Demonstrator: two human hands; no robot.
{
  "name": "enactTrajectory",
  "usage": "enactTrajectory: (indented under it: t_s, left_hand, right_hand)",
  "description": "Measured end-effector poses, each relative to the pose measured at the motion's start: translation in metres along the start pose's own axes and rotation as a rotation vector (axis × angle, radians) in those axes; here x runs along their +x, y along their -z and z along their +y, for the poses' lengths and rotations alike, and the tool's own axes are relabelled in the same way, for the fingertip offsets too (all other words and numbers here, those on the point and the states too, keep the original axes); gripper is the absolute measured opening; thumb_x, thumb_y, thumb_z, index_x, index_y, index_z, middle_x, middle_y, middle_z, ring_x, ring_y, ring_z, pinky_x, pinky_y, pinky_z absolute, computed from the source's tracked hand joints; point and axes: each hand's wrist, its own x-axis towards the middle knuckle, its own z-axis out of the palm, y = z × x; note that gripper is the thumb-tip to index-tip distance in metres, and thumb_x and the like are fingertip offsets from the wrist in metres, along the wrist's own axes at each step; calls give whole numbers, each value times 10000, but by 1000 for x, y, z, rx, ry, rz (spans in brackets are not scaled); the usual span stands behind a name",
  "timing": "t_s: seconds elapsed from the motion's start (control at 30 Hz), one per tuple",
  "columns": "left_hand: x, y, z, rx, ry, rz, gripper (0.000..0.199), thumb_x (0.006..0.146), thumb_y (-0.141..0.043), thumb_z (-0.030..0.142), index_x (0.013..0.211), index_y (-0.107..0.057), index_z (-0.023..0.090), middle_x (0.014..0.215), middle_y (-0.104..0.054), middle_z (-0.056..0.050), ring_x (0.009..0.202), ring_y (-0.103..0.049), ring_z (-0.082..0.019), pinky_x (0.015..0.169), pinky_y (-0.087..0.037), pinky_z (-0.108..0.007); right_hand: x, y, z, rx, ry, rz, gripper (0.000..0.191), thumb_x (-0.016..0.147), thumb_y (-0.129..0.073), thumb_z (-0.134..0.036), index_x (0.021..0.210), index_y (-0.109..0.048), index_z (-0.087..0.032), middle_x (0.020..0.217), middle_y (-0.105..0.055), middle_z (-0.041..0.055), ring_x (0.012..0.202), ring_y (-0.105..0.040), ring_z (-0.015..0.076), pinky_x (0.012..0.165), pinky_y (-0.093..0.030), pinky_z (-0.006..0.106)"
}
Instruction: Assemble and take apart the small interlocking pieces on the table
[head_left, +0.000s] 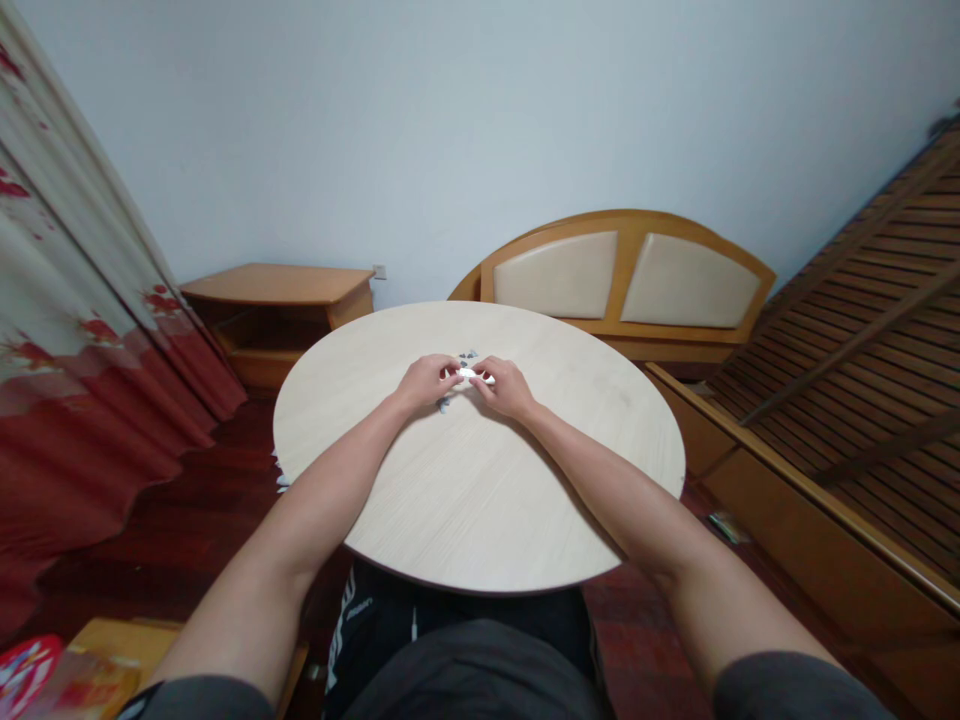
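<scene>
A small white object (468, 373), too small to name, is held between my two hands above the round table (480, 500). My left hand (430, 380) pinches its left end with thumb and fingers. At the other end, my right hand (505, 387) grips it the same way, and a bit of white shows under those fingers. Just beyond the hands lie several small dark pieces (468, 356) on the tabletop. One more small greyish piece (443, 405) rests beside my left wrist. What these pieces are, I cannot make out.
Behind the table stand a wooden cabinet (285, 284) and a padded headboard (555, 275). A slatted bed base (847, 370) leans at the right, above a wooden bed rail (787, 470). Curtains (90, 400) hang at the left. A cardboard box (127, 640) sits at the lower left.
</scene>
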Motion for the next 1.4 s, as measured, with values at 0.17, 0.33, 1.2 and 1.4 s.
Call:
enactTrajectory:
  t_s: [0.17,0.33,1.2,1.4]
  left_hand:
    - [-1,0,2,-8,0,7,216,914,-649,333,997,-770,174,916,-766,-60,796,-656,-178,742,-495,-292]
    - [-1,1,2,-14,1,3,225,910,-649,341,1000,-766,172,922,-765,-58,799,-652,-178,746,-498,-295]
    - [1,1,6,36,77,26,329,1019,-483,279,1158,-768,189,1129,-782,-89,1044,-693,-227,945,-511,-334]
    - [0,1,6,55,98,18,327,1013,-493,295,1153,-774,202,1134,-782,-88,1053,-693,-243,936,-517,-342]
  right_hand:
    - [0,-1,0,8,2,12,187,993,-575,-323,1016,-703,-190,943,-710,73,866,-617,216,823,-410,344]
    - [0,-1,0,19,-3,7,185,994,-578,-327,1025,-697,-190,955,-712,73,872,-621,212,827,-411,341]
    - [2,27,34,-3,-203,148,298,1016,-497,-385,1055,-704,-174,1043,-713,124,874,-647,232,869,-480,363]
    - [-5,28,55,-98,-352,47,266,949,-570,-352,1026,-736,-160,1089,-706,131,932,-645,242,908,-484,378]
